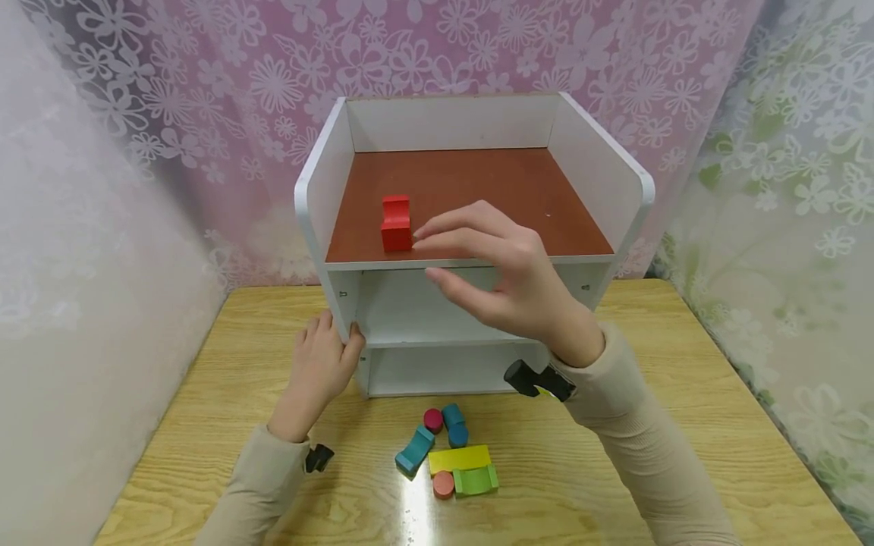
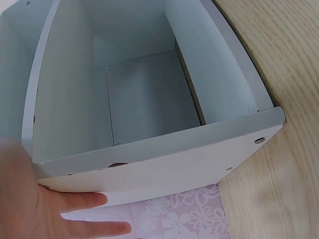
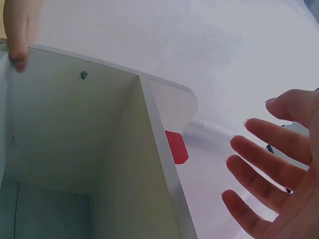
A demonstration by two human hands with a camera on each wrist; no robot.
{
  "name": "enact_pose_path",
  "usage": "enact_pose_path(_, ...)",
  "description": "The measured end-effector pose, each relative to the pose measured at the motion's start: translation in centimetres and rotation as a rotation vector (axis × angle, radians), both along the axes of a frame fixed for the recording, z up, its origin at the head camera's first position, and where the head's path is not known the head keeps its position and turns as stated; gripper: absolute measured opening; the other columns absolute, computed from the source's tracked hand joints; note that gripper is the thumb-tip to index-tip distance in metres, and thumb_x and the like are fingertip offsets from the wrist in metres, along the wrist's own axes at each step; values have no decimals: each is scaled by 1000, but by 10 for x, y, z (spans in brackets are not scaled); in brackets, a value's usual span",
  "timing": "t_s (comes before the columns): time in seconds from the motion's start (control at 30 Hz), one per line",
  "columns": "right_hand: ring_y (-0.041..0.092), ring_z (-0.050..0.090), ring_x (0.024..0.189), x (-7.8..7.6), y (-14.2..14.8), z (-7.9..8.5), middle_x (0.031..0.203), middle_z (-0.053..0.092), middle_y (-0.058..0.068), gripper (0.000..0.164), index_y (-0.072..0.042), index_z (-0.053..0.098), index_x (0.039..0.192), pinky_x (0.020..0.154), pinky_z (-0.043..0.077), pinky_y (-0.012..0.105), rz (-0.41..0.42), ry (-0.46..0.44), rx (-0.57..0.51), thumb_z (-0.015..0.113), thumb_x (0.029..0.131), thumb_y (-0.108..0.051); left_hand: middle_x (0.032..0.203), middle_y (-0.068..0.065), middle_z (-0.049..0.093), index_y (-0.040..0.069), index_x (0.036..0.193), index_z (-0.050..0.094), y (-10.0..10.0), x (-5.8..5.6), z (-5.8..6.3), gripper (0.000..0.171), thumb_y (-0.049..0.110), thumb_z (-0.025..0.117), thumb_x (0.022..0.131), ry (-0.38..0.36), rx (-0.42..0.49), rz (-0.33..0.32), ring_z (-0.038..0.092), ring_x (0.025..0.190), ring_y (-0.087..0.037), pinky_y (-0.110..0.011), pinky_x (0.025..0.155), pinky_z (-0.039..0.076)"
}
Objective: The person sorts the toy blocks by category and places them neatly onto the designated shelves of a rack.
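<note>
A white shelf unit (image 1: 471, 345) with a brown top board stands on the wooden table. My left hand (image 1: 321, 360) holds the edge of its left side panel, thumb on the inner face and fingers along the outside; the left wrist view shows those fingers (image 2: 84, 200) against the panel. Near the front left of the brown top sits a red block (image 1: 396, 227) with a curved notch. Just right of that block my right hand (image 1: 505, 269) hovers, fingers spread and holding nothing. In the right wrist view the red block (image 3: 176, 147) is partly hidden by the board.
In front of the shelf lie a yellow block (image 1: 459, 459), a green notched block (image 1: 476, 481), a teal notched block (image 1: 414, 450), blue pieces (image 1: 457, 434), a crimson cylinder (image 1: 433, 420) and a salmon cylinder (image 1: 443, 485). Raised white walls border the brown top on three sides.
</note>
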State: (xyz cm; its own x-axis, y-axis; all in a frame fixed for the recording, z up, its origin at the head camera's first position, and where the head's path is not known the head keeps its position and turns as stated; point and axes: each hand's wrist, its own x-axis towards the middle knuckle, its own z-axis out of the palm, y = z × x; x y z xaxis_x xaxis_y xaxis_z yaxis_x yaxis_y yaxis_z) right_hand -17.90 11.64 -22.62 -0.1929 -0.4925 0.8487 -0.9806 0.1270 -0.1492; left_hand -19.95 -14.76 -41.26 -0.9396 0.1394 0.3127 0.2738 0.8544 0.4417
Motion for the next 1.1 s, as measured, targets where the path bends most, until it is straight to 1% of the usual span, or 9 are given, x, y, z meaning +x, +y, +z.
enact_pose_path(0.13,23,62,97,8,4,-8,103,68,11,24,0,73,103,85,49,32,13,24,-3,66,95,-21,120,-20,55,1,142,45,0,-1,-1,54,38,32,103,0,0,4,50,111,-43,-58,95,36)
enact_pose_path(0.2,22,62,94,11,7,-13,100,68,10,25,0,73,102,84,49,31,11,35,-3,63,96,-23,120,-20,55,1,142,45,0,-1,-1,55,38,32,103,-1,-2,6,51,111,-43,-58,94,37)
enact_pose_path(0.27,22,61,90,14,11,-19,97,67,9,24,-1,73,100,82,48,29,14,39,-8,63,97,-22,120,-20,55,2,143,44,0,-1,-1,55,38,31,103,-6,-2,4,51,111,-43,-57,94,37)
enact_pose_path(0.4,21,60,87,21,18,-33,94,67,8,21,-1,73,100,81,47,29,32,40,-6,63,97,-19,120,-19,55,2,142,45,1,-1,0,54,38,32,103,-6,-5,3,51,110,-43,-57,94,37)
enact_pose_path(0.67,20,59,83,29,32,-69,93,67,8,20,-2,73,100,79,45,29,25,21,-5,62,97,-19,119,-20,56,1,141,46,1,-1,0,54,38,32,104,1,7,0,51,108,-43,-57,92,37)
enact_pose_path(0.8,20,59,83,32,39,-87,94,67,9,19,-3,73,101,79,45,28,23,-16,-11,63,97,-18,117,-19,56,1,140,47,1,-1,-1,54,37,32,103,11,11,0,52,107,-42,-57,91,38)
enact_pose_path(0.9,20,60,84,33,45,-102,95,68,8,19,-4,73,103,81,45,27,19,-69,-1,63,98,-19,113,-18,56,0,139,47,1,0,-1,53,37,31,103,11,12,2,52,106,-41,-56,91,38)
enact_pose_path(1.1,18,60,93,34,53,-138,103,68,4,17,-10,72,110,87,45,28,-22,-207,87,62,98,-18,113,-18,55,0,139,46,0,0,0,54,39,31,104,-11,17,0,51,106,-41,-56,92,37)
